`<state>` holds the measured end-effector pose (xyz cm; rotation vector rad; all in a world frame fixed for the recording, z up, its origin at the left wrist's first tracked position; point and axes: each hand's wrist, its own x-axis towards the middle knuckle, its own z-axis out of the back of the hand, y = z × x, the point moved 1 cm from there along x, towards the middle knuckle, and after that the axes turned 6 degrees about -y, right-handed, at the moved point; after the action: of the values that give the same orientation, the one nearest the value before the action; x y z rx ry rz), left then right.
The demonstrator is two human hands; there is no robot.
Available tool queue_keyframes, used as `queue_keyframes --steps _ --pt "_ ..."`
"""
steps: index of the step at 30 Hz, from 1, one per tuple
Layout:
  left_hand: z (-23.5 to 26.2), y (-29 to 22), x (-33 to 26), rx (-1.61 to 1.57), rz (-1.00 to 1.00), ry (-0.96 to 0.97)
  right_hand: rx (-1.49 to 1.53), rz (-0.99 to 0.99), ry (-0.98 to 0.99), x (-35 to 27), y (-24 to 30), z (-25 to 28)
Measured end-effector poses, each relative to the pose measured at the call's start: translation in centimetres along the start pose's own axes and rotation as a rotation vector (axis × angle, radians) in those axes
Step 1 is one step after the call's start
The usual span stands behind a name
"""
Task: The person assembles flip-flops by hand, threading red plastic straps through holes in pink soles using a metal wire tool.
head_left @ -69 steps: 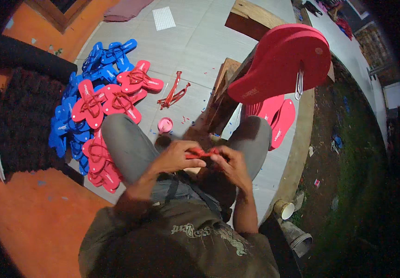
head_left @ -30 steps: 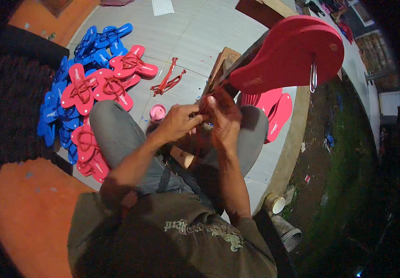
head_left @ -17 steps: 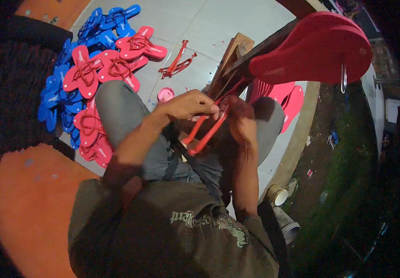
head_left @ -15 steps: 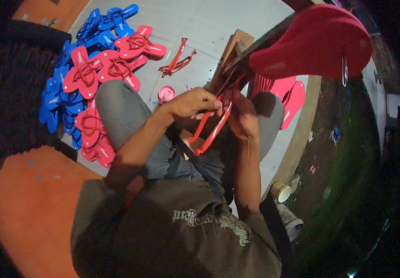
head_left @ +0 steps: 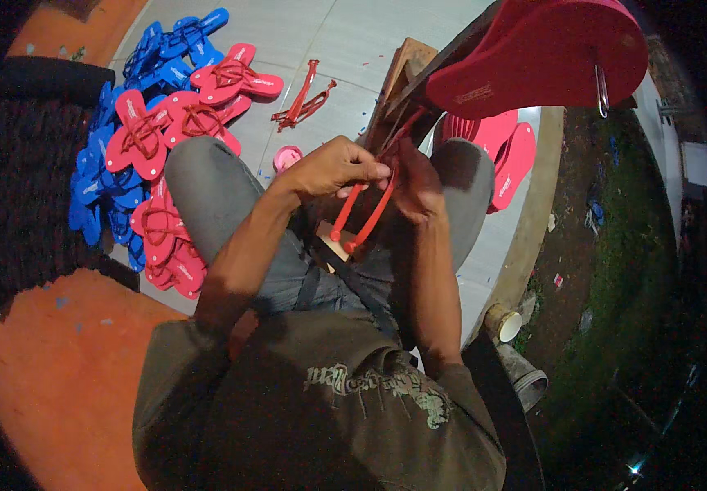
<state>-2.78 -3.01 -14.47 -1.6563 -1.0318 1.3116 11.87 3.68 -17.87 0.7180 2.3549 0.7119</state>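
Observation:
Between my knees, my left hand (head_left: 339, 168) pinches a red flip-flop strap (head_left: 376, 215) with thumb and forefinger. Its two knobbed ends hang down toward my lap. My right hand (head_left: 419, 185) is closed around the upper part of the strap, its fingers partly in shadow. Just beyond the hands rises a wooden stand (head_left: 394, 82). A pink flip-flop sole (head_left: 533, 69) rests at the top of the stand on the right, and a shiny metal pin (head_left: 601, 88) sticks out below it.
Pink flip-flops (head_left: 137, 139) and blue flip-flops (head_left: 96, 184) lie piled at the left. Loose red straps (head_left: 300, 105) and a small pink container (head_left: 287, 158) are on the tiles. More pink soles (head_left: 511, 168) lie beyond my right knee, and a pale cup (head_left: 504, 322) stands at the floor's edge.
The hands have drawn slightly closer together around the strap. Its hanging ends have shifted a little upward. The whole view has tilted slightly.

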Motion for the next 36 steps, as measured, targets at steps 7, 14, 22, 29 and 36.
queue_keyframes --steps 7,14,22,29,36 --pt "-0.5 0.6 0.7 0.088 0.014 -0.063 0.02 0.079 -0.085 0.5 -0.6 0.3" --pt "0.4 0.0 0.4 0.122 -0.064 -0.26 -0.793 -0.03 -0.281 -5.7 -0.1 -2.9" --pt "0.8 -0.5 0.3 -0.101 -0.011 -0.118 -0.225 -0.06 0.002 -5.2 -2.6 0.0" --pt "0.7 0.5 1.0 -0.053 -0.046 -0.128 -0.077 -0.127 -0.001 -5.3 -2.8 0.0" --pt "0.4 0.2 0.9 0.094 0.006 -0.133 -0.562 -0.151 -0.019 -5.3 -1.8 -0.2"
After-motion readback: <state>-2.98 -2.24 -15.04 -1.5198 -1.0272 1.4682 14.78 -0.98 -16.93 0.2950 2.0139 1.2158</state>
